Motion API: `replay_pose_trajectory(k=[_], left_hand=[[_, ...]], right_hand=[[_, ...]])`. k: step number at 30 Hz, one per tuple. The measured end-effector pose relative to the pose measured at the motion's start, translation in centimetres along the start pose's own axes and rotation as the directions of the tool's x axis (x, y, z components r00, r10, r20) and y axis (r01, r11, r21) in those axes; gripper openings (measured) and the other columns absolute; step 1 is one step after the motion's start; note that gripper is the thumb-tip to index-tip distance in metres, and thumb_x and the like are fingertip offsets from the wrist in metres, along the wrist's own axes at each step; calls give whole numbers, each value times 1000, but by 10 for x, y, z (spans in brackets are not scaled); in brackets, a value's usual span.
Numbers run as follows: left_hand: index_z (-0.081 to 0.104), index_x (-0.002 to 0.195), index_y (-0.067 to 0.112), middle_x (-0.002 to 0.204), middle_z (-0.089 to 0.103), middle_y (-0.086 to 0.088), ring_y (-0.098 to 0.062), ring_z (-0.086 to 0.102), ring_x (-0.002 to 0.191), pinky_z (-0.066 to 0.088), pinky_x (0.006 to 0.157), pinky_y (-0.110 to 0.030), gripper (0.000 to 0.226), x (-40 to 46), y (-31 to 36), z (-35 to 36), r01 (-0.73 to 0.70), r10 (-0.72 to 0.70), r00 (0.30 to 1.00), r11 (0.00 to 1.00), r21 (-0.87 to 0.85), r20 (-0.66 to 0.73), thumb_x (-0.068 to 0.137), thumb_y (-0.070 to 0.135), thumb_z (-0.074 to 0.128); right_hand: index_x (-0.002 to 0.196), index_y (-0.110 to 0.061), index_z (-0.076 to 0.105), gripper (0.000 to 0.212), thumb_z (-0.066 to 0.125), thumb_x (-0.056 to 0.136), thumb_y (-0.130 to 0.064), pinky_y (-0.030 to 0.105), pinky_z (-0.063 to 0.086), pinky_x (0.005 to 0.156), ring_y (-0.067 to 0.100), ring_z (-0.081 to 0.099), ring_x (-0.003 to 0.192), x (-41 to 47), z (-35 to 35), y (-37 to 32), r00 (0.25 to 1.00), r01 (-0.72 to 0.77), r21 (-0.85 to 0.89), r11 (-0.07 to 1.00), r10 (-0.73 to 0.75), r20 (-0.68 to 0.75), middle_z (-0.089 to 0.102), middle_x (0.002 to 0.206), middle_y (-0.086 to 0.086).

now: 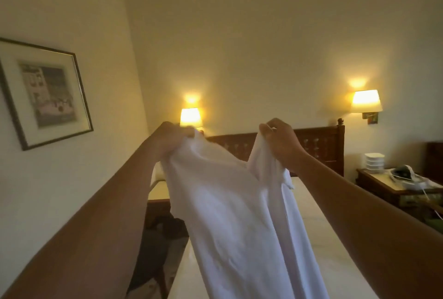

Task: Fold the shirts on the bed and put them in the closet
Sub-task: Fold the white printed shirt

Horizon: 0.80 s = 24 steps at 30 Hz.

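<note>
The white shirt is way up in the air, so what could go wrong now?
1. The white cloth shirt hangs from the left hand and right hand, each gripping only a bunched top edge; a slip could drop it in a heap.
2. It looks crumpled and twisted between the hands, so folding it now may trap creases.
3. The lit wall lamp sits just behind the left hand; a big shake might bump it.

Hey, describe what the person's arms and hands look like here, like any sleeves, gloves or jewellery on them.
Both forearms are bare along their whole visible length: no sleeves or cuffs enter the head view. The left hand and the right hand wear no gloves, and neither wrist shows a watch or bracelet. No rings can be made out, though the fingers are partly buried in cloth and the picture is soft, so small jewellery could be missed.
</note>
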State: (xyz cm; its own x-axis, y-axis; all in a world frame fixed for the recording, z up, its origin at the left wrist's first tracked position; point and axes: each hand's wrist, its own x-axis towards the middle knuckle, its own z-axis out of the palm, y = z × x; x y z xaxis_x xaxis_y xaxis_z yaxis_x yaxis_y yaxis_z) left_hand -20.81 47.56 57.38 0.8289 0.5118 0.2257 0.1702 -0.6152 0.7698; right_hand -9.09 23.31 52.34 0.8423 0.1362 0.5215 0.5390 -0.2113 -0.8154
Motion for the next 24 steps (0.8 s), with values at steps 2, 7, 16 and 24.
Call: replay_pose_trajectory(k=[2,7,16,24], left_hand=[[62,113,16,107,64,-5,-27,60,98,42,81,-36,45,2,-10,10,69,2,989,879,472,-150,82,48,68],[49,143,27,117,65,10,-3,62,97,44,90,-19,49,-24,9,61,-136,200,949,957,-256,243,96,20,65],[75,110,22,109,76,-3,-27,71,104,56,97,-52,42,-9,12,89,-192,302,903,921,-340,307,77,47,80],[69,106,17,105,68,-5,-25,64,101,52,89,-40,36,7,-19,82,-220,260,947,953,-208,191,81,41,79]], right_hand=[[94,-13,62,20,56,102,-30,23,41,61,9,54,72,1,-1,-12,991,107,-18,994,-105,78,62,84,-1],[88,-19,63,16,61,100,-29,17,45,62,2,57,73,2,6,-39,950,246,13,969,-244,196,64,84,-7],[103,-9,61,30,72,91,-34,25,44,65,10,55,79,-3,-1,1,950,181,-142,973,-135,283,64,95,3],[70,-15,59,13,62,80,-7,25,43,53,24,59,62,-12,-5,56,896,30,-575,818,234,379,62,65,5]])
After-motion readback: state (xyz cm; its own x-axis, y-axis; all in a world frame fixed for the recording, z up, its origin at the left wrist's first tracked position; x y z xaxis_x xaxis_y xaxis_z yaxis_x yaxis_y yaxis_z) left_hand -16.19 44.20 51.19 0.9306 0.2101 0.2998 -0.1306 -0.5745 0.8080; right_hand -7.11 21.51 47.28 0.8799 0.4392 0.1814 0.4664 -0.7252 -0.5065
